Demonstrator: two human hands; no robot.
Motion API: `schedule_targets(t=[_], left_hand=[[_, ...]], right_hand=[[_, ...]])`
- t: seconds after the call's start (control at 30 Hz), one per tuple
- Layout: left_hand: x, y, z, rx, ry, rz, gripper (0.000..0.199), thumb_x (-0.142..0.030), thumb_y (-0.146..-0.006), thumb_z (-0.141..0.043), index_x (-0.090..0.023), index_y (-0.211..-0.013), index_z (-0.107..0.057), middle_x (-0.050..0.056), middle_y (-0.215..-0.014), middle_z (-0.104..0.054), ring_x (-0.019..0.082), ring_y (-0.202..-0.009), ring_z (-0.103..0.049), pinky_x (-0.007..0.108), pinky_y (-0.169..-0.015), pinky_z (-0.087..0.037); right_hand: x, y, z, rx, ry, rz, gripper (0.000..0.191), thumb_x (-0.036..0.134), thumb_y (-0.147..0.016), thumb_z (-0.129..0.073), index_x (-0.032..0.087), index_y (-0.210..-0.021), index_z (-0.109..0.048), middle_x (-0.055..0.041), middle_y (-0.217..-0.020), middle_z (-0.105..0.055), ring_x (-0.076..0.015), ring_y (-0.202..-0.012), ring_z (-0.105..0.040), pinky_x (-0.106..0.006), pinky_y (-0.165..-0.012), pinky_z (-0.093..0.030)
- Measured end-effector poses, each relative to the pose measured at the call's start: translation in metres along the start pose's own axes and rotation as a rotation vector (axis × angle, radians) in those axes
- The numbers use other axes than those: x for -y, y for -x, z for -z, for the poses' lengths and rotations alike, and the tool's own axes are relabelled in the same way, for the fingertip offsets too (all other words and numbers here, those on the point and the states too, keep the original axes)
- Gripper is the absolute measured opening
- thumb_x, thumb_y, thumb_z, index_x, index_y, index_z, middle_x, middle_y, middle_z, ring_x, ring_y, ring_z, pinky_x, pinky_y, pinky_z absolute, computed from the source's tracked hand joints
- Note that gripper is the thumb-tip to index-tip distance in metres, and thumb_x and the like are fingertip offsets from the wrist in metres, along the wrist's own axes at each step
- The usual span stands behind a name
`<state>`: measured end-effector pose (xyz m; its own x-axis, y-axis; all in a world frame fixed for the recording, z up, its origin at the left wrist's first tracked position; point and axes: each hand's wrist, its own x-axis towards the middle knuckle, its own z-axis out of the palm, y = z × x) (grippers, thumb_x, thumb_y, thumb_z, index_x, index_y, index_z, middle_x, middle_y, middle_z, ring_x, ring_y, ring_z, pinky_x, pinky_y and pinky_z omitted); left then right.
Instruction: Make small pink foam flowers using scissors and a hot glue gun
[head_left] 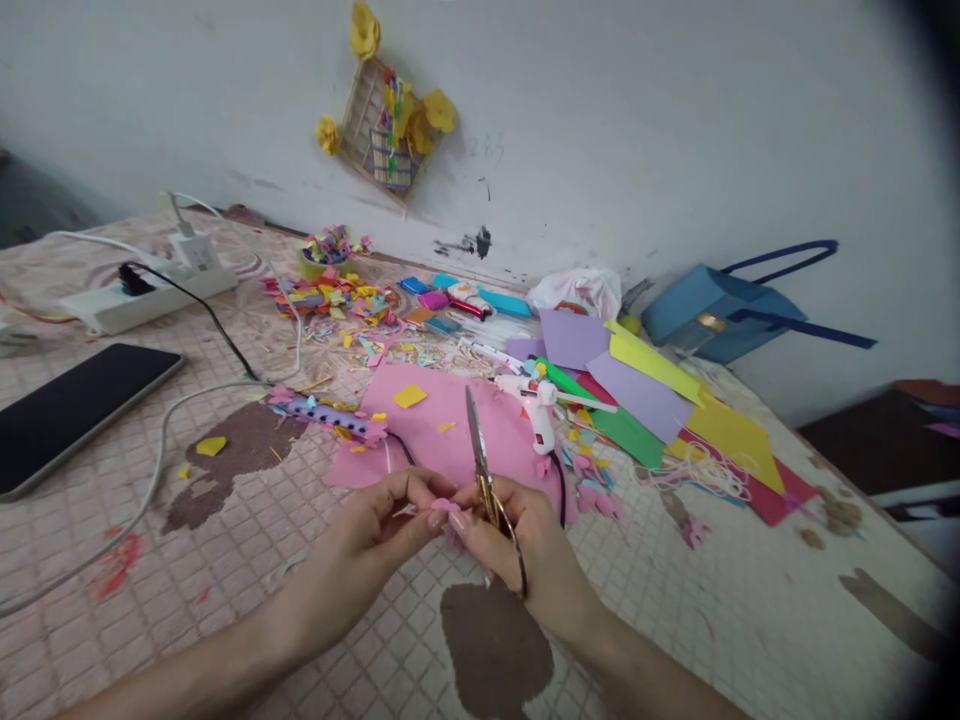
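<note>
Craft workspace, home or small workshop, can't tell which. Evidence: cloth-covered bench (675, 610), scissors (478, 440), glue gun (537, 412), coloured sheets (641, 390) right, scraps (337, 298) far side, power strip (154, 300) far left, flower-trimmed grid (358, 125) on far wall (637, 130).

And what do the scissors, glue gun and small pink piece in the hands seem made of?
The scissors look like metal: silvery blades with a sheen and gold-coloured handles. The glue gun is probably plastic, white and smooth with a moulded shape. The pink piece is matte, maybe foam or paper; too small to tell.

Black phone (86, 412); blue bag (716, 308)
</note>
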<state>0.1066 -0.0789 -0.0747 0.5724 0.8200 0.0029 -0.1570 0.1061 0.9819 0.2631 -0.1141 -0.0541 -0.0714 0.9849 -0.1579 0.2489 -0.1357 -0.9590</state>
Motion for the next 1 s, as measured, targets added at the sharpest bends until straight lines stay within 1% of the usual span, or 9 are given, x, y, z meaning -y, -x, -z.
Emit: schedule_targets(t=[0.17,0.3,0.43,0.53,0.7,0.8,0.87,0.93,1.0], left_hand=[[0.001,0.002,0.001,-0.008,-0.065,-0.002,0.015,-0.025,-0.086,-0.053,-0.019,-0.072,-0.055,0.003,-0.089,-0.060,0.019,-0.086,-0.055,0.030,-0.076,-0.042],[0.003,0.001,0.001,-0.044,-0.083,0.063,0.016,-0.028,-0.084,-0.055,-0.018,-0.073,-0.058,0.002,-0.076,-0.059,0.017,-0.075,-0.054,0.028,-0.071,-0.042],[0.004,0.000,-0.001,-0.047,-0.018,0.137,0.014,-0.030,-0.082,-0.056,-0.017,-0.078,-0.060,0.001,-0.077,-0.061,0.017,-0.077,-0.055,0.029,-0.074,-0.043],[0.005,0.001,-0.001,-0.060,-0.030,0.147,0.015,-0.030,-0.081,-0.058,-0.016,-0.075,-0.060,0.001,-0.076,-0.061,0.016,-0.076,-0.055,0.028,-0.073,-0.043],[-0.002,-0.004,0.013,-0.129,-0.069,0.131,0.014,-0.028,-0.082,-0.059,-0.017,-0.075,-0.061,0.000,-0.075,-0.062,0.014,-0.074,-0.055,0.024,-0.069,-0.042],[-0.008,-0.010,0.027,-0.248,0.034,0.057,0.011,-0.028,-0.081,-0.062,-0.019,-0.075,-0.061,-0.002,-0.079,-0.063,0.012,-0.077,-0.055,0.022,-0.075,-0.043],[-0.011,-0.012,0.032,-0.274,0.060,0.064,0.011,-0.027,-0.080,-0.062,-0.019,-0.074,-0.062,-0.002,-0.078,-0.064,0.011,-0.076,-0.056,0.021,-0.075,-0.043],[-0.013,-0.012,0.032,-0.227,0.078,0.100,0.009,-0.025,-0.079,-0.064,-0.018,-0.074,-0.062,-0.002,-0.075,-0.064,0.011,-0.073,-0.056,0.021,-0.073,-0.044],[-0.013,-0.010,0.027,-0.160,0.096,0.154,0.014,-0.026,-0.080,-0.062,-0.016,-0.071,-0.061,-0.002,-0.071,-0.064,0.011,-0.069,-0.056,0.021,-0.068,-0.044]], right_hand=[[0.002,-0.001,-0.001,0.005,0.005,0.012,0.019,0.031,-0.077,-0.057,0.015,-0.068,-0.051,0.0077,-0.049,-0.038,-0.0064,-0.042,-0.034,-0.019,-0.042,-0.027],[0.001,-0.002,-0.002,-0.027,0.009,-0.001,0.018,0.031,-0.076,-0.055,0.016,-0.067,-0.050,0.0078,-0.049,-0.039,-0.0062,-0.042,-0.034,-0.019,-0.041,-0.028],[-0.001,-0.001,-0.003,-0.065,0.008,0.014,0.018,0.031,-0.077,-0.053,0.016,-0.067,-0.050,0.0075,-0.048,-0.040,-0.0065,-0.041,-0.035,-0.019,-0.041,-0.029],[-0.003,-0.001,-0.006,-0.072,-0.001,0.024,0.019,0.032,-0.077,-0.054,0.016,-0.068,-0.050,0.0073,-0.048,-0.040,-0.0069,-0.041,-0.037,-0.020,-0.042,-0.031],[-0.010,-0.001,-0.006,-0.087,-0.064,0.000,0.029,0.042,-0.080,-0.054,0.017,-0.069,-0.047,0.0083,-0.046,-0.038,-0.0068,-0.039,-0.037,-0.019,-0.040,-0.029],[-0.016,0.000,-0.002,-0.039,-0.157,0.011,0.035,0.050,-0.085,-0.047,0.016,-0.074,-0.049,0.0081,-0.047,-0.037,-0.0068,-0.041,-0.037,-0.019,-0.042,-0.029],[-0.019,0.001,0.002,0.030,-0.189,0.025,0.036,0.051,-0.088,-0.042,0.016,-0.084,-0.052,0.0069,-0.052,-0.039,-0.0074,-0.046,-0.039,-0.020,-0.046,-0.031],[-0.020,0.003,0.008,0.117,-0.171,0.023,0.037,0.050,-0.089,-0.040,0.016,-0.092,-0.052,0.0052,-0.058,-0.042,-0.0083,-0.052,-0.041,-0.020,-0.050,-0.032],[-0.021,0.006,0.013,0.195,-0.133,0.020,0.037,0.050,-0.090,-0.039,0.015,-0.094,-0.053,0.0042,-0.061,-0.042,-0.0087,-0.055,-0.040,-0.021,-0.051,-0.032]])
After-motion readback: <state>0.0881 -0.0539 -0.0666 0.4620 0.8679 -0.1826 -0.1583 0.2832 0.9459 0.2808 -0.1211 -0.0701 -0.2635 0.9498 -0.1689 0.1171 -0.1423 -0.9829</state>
